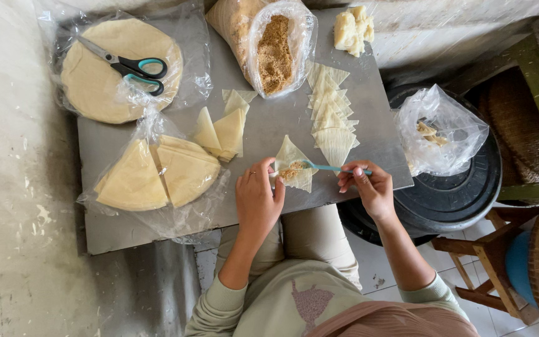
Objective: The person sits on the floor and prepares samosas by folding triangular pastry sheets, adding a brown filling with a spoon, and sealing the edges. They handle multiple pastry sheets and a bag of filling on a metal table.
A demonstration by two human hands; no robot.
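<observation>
While the worktop (344, 118) carries the wrapper (293, 163), its left corner is pinned by the curled left hand (258, 198); the right hand (369, 186) is closed around a spoon (325, 166), whose bowl rests on the wrapper's filling.

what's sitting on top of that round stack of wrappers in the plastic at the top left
A pair of scissors with black and teal handles lies on the round wrapper stack, blades closed and pointing up-left. The clear plastic bag surrounds the stack. Whatever lies under the stack is covered.
</observation>
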